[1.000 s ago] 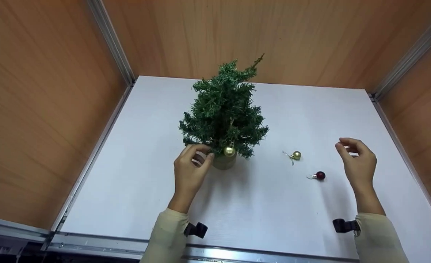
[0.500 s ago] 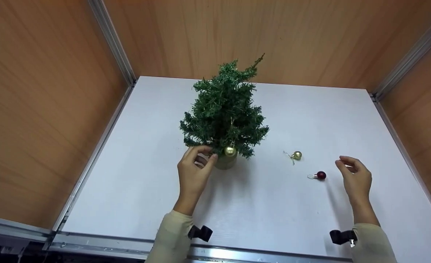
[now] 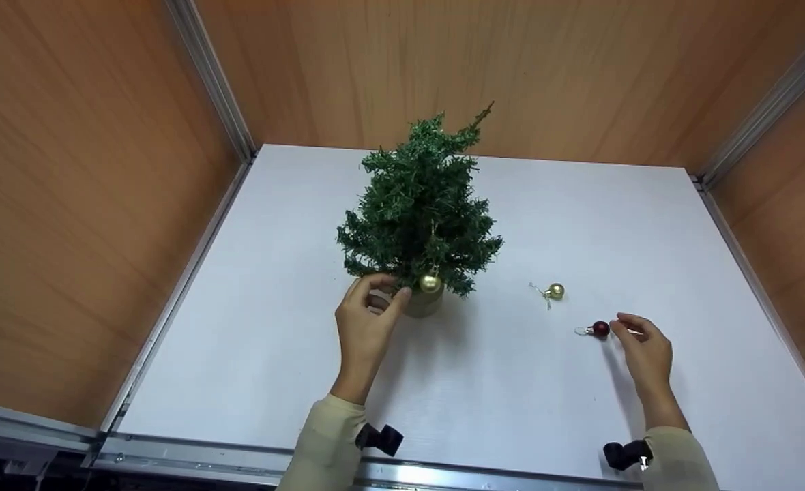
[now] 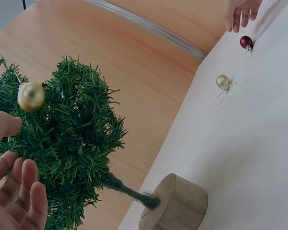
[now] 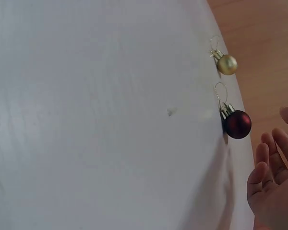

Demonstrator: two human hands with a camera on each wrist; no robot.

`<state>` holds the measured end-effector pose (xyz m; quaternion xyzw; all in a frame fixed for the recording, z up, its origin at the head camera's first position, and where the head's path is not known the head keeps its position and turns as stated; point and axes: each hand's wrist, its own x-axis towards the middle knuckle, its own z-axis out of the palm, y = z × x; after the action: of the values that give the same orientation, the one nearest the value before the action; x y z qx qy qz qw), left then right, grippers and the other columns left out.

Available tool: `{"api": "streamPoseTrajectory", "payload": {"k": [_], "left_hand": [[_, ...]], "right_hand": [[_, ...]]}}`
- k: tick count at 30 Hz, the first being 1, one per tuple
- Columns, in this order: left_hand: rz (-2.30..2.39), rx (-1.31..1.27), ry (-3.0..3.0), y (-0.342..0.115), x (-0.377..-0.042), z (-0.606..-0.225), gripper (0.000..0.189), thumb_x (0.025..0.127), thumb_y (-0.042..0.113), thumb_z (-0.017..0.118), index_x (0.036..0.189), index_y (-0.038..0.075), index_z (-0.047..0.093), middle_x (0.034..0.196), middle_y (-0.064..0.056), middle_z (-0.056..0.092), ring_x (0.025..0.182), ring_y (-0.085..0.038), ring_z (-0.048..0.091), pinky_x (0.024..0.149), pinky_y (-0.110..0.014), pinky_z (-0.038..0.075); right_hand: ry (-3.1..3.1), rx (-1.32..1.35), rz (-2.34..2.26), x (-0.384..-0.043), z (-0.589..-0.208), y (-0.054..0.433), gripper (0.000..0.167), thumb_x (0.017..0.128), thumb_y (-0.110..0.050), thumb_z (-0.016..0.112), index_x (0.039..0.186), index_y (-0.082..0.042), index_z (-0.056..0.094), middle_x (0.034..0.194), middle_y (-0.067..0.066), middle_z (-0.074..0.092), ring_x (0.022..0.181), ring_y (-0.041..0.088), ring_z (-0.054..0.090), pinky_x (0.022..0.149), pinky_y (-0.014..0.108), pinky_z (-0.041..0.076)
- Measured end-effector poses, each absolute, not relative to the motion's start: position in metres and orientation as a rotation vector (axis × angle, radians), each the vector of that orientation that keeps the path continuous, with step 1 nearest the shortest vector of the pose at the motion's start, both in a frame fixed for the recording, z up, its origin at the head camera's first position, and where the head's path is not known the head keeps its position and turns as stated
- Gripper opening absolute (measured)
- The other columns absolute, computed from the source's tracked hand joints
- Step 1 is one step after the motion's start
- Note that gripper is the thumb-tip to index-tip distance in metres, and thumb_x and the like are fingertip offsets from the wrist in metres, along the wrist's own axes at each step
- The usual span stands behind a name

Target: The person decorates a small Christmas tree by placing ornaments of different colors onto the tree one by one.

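A small green artificial Christmas tree stands upright on a round wooden base. From its lower front branches hangs a gold bauble. My left hand is at the lower left branches, its fingers loosely bent, with a gap between thumb and fingers in the left wrist view. A dark red bauble with a wire loop lies on the white table. Just right of it hovers my right hand, thumb and fingers apart and holding nothing in the right wrist view.
Another gold bauble with a thin hanging loop lies behind and left of the red one. Wooden panels enclose the white table at the back and sides. A metal rail runs along the front edge.
My right hand has come down and moved left, close to the red bauble. My left hand has shifted slightly right and towards me along the low branches. Tree and baubles stay in place.
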<state>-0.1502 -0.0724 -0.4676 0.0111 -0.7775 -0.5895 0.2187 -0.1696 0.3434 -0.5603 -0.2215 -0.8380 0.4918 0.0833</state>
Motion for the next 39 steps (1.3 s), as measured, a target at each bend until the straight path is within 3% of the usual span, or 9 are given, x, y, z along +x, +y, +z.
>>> {"api": "streamPoseTrajectory", "payload": {"k": [7,17,23,29,39], "left_hand": [[-1.647,0.034,-2.153,-0.071,-0.152,-0.469,0.021,0.085,0.024,0.079,0.100,0.013,0.070,0.093,0.001,0.063,0.069,-0.013,0.062,0.065,-0.033,0.056],[-1.649,0.035,-2.131,-0.072,-0.151,-0.469,0.022,0.084,0.026,0.079,0.100,0.013,0.071,0.093,-0.001,0.064,0.070,-0.013,0.061,0.064,-0.029,0.055],[-1.640,0.035,-2.143,-0.072,-0.151,-0.470,0.020,0.085,0.024,0.079,0.100,0.013,0.070,0.094,0.000,0.063,0.070,-0.013,0.062,0.065,-0.033,0.056],[-1.623,0.030,-2.151,-0.070,-0.151,-0.471,0.021,0.085,0.024,0.079,0.101,0.014,0.070,0.095,0.000,0.063,0.070,-0.012,0.061,0.065,-0.026,0.055],[-1.627,0.008,-2.138,-0.070,-0.152,-0.469,0.023,0.084,0.027,0.079,0.101,0.014,0.071,0.095,-0.002,0.064,0.070,-0.013,0.061,0.065,-0.028,0.055]], "right_hand": [[-2.534,-0.656,1.455,-0.170,-0.572,0.338,0.046,0.092,-0.035,0.070,0.127,-0.006,0.063,0.094,-0.022,0.061,0.084,-0.007,0.052,0.071,0.014,0.043],[-2.546,-0.616,1.392,-0.174,-0.582,0.333,0.045,0.091,-0.030,0.071,0.127,-0.004,0.063,0.111,0.006,0.067,0.082,-0.003,0.051,0.069,0.014,0.041],[-2.572,-0.611,1.333,-0.174,-0.589,0.331,0.042,0.092,-0.026,0.070,0.128,-0.005,0.063,0.111,0.006,0.062,0.085,0.004,0.047,0.072,0.018,0.038],[-2.565,-0.603,1.291,-0.174,-0.593,0.329,0.040,0.091,-0.024,0.071,0.126,-0.006,0.064,0.112,0.009,0.062,0.086,0.006,0.045,0.076,0.024,0.037],[-2.521,-0.618,1.329,-0.173,-0.592,0.327,0.039,0.091,-0.024,0.072,0.125,-0.006,0.065,0.107,0.004,0.064,0.084,0.004,0.045,0.075,0.020,0.036]]}}
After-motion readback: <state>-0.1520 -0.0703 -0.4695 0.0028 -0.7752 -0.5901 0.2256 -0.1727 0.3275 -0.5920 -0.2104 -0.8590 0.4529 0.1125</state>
